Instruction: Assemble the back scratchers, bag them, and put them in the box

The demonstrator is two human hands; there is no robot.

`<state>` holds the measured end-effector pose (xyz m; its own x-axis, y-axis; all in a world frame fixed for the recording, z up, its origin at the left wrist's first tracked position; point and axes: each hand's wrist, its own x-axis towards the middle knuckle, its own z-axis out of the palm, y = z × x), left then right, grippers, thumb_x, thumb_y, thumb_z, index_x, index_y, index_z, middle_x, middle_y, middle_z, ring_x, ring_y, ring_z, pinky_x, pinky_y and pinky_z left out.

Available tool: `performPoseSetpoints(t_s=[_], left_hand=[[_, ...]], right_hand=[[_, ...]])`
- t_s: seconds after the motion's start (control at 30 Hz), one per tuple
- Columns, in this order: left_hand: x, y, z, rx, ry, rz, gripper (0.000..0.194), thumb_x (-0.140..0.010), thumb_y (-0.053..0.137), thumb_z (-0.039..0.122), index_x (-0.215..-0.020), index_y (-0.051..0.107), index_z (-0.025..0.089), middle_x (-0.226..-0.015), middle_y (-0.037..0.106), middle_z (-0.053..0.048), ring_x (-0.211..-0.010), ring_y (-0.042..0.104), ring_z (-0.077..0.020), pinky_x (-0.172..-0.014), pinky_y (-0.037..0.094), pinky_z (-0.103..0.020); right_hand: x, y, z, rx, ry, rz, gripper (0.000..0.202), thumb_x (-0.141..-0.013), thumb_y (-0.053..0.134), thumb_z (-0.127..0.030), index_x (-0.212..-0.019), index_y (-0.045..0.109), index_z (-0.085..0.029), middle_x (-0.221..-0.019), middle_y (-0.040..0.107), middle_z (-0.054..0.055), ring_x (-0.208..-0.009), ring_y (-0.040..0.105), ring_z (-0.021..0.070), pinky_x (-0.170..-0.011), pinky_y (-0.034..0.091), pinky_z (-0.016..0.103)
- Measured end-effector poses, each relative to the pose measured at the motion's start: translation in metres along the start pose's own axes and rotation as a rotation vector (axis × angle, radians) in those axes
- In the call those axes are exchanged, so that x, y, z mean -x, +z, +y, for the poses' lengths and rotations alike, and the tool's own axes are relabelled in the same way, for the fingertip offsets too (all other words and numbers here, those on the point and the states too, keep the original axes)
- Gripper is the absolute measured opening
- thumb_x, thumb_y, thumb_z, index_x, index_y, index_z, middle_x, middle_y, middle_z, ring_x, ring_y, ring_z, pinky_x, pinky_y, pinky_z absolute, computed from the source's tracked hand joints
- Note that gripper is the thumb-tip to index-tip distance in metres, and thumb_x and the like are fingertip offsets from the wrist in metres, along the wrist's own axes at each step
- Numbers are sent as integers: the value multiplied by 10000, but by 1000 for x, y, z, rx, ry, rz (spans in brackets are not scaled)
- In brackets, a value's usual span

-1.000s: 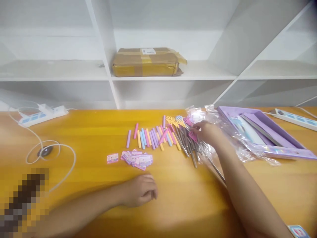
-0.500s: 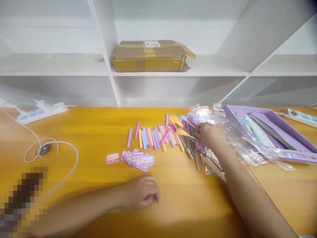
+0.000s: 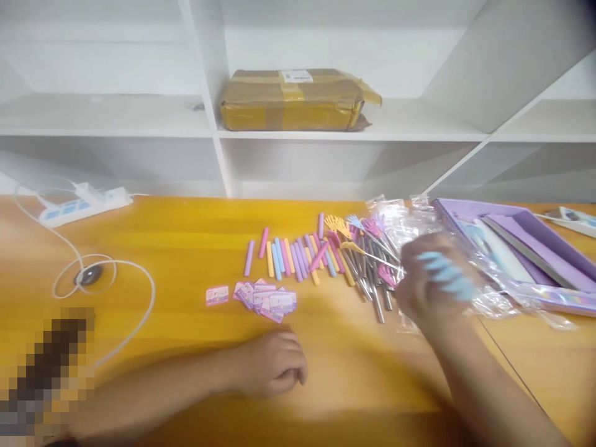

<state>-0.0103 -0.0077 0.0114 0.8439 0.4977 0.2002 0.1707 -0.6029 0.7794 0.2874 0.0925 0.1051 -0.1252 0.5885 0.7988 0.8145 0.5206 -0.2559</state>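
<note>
My right hand (image 3: pixel 421 285), smeared by motion, is closed around a back scratcher (image 3: pixel 444 273) with a light blue, hand-shaped head; its rod is hidden. Just left of it lies a pile of back scratchers (image 3: pixel 372 279) with metal rods and yellow, blue, pink and purple heads. Coloured tubes (image 3: pixel 298 259) in purple, pink, yellow and blue lie beside that pile. Nearer to me is a loose heap of small printed cards (image 3: pixel 265 299), with a single card (image 3: pixel 216 295) to its left. My left hand (image 3: pixel 274 363) rests on the table below the cards, fingers curled, nothing visible in it.
Clear plastic bags (image 3: pixel 400 217) lie behind my right hand. A purple box (image 3: pixel 563 248) with flat items inside is at the right. Power strips (image 3: pixel 88 208) and a cable with a dark mouse-like object (image 3: pixel 88 274) are around. A taped carton (image 3: pixel 298 102) sits on the white shelf.
My right hand has come away from the pile toward the right and nearer me, lifting a blue-headed back scratcher. My left hand stays in place; the view has shifted slightly.
</note>
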Motion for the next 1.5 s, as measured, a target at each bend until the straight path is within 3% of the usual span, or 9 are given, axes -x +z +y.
performPoseSetpoints(t_s=[0.13, 0.17, 0.23, 0.37, 0.5, 0.77, 0.9, 1.2, 1.5], left_hand=[[1, 2, -2, -4, 10, -8, 219, -816, 545, 22, -862, 632, 217, -827, 735, -25, -855, 648, -196, -875, 509, -322], [1, 2, -3, -1, 16, -1, 219, -815, 546, 22, -862, 633, 218, -824, 735, -22, -849, 646, -193, -875, 508, -319], [1, 2, -4, 9, 31, 22, 216, -819, 548, 25, -864, 635, 217, -819, 735, -17, -840, 645, -188, -864, 507, -311], [1, 2, -4, 7, 45, 43, 215, -826, 542, 25, -857, 644, 212, -814, 738, -18, -841, 650, -186, -843, 508, -300], [2, 4, -6, -30, 43, 15, 211, -824, 554, 21, -840, 646, 210, -786, 734, -19, -842, 650, -194, -861, 513, -314], [3, 4, -6, -23, 67, 27, 214, -810, 562, 13, -844, 648, 206, -797, 738, -13, -833, 642, -192, -844, 509, -300], [3, 1, -4, -49, 33, -24, 210, -842, 550, 21, -859, 645, 208, -827, 740, -24, -866, 644, -195, -864, 515, -304], [3, 1, -4, -54, 11, -53, 207, -833, 572, 12, -865, 638, 206, -852, 745, -20, -871, 648, -187, -886, 516, -290], [5, 2, -5, -35, 24, -42, 221, -832, 563, 1, -893, 627, 203, -861, 729, -26, -863, 636, -182, -863, 501, -284]], right_hand=[[19, 34, -41, 6, 41, -765, 306, -1087, 422, -380, -1086, 673, -206, -1060, 694, 80, -832, 662, 148, -682, 430, 263], [19, 47, -50, 22, 68, -889, 290, -1087, 436, -370, -1143, 674, -214, -1111, 699, 74, -857, 668, 147, -694, 425, 257], [14, 72, -67, 53, 100, -972, 273, -1083, 467, -382, -1181, 664, -219, -1126, 709, 66, -885, 675, 157, -706, 418, 249], [-6, 112, -96, 108, 107, -974, 310, -1092, 443, -404, -1185, 631, -177, -1145, 705, 115, -976, 689, 221, -755, 440, 266], [-19, 131, -114, 176, 138, -980, 342, -1092, 443, -425, -1195, 604, -142, -1112, 697, 155, -971, 697, 245, -833, 479, 299], [-24, 137, -98, 218, 129, -969, 443, -1116, 340, -513, -1318, 583, -202, -1232, 668, 139, -1065, 676, 252, -896, 481, 319], [-15, 148, -98, 227, 109, -975, 449, -1111, 355, -470, -1474, 506, -251, -1264, 640, 137, -1017, 683, 247, -873, 481, 326], [4, 158, -103, 216, 61, -961, 357, -1065, 436, -382, -1326, 583, -188, -1243, 614, 148, -1013, 656, 254, -903, 488, 355], [5, 160, -114, 178, 103, -931, 298, -1001, 527, -354, -1185, 624, -141, -1222, 608, 163, -1020, 652, 253, -878, 499, 347]])
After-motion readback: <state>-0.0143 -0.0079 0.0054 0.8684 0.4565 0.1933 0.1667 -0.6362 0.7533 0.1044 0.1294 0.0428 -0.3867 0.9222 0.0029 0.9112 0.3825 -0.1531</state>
